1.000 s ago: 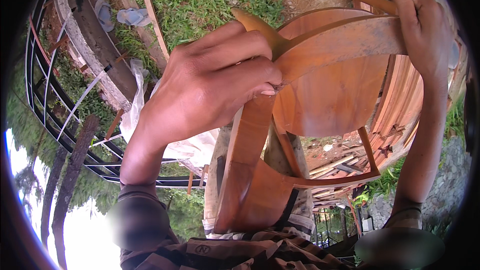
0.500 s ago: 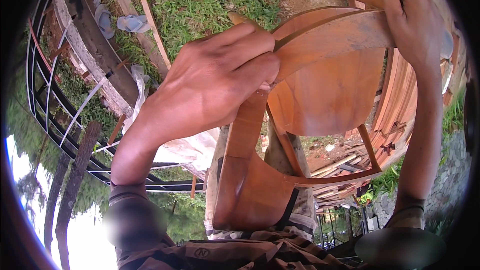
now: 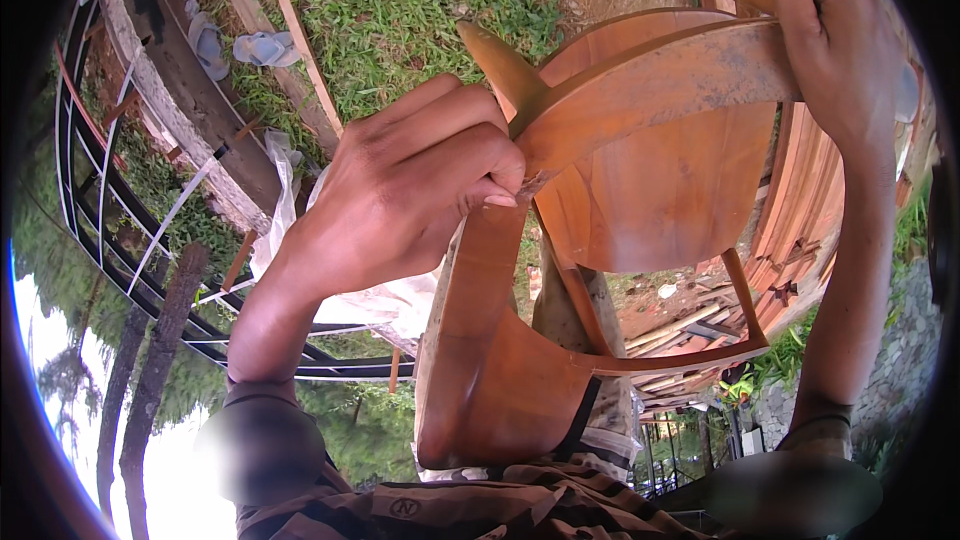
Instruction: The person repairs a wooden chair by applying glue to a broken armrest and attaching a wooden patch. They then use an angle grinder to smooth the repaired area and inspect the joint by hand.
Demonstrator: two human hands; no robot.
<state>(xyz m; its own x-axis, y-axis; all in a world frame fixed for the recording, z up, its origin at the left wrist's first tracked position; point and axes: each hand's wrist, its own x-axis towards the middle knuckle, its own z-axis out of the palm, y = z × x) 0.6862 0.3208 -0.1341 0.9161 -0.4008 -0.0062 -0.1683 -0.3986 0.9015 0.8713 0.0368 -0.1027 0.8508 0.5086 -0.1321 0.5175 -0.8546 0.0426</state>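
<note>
Clamped on a varnished wooden chair, the left hand curls over its frame at ten o'clock, the right hand at two; the chair sits off-centre toward three, with blue-grey sandals beyond it at ten and reddish planks at three

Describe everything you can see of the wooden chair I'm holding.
The chair looks like glossy orange-brown wood. It has a broad rounded panel, a curved rail with dark smudges, and two tapered legs pointing away from you. It is tipped, not upright, in front of your body, with your left hand and right hand gripping opposite ends of the rail.
</note>
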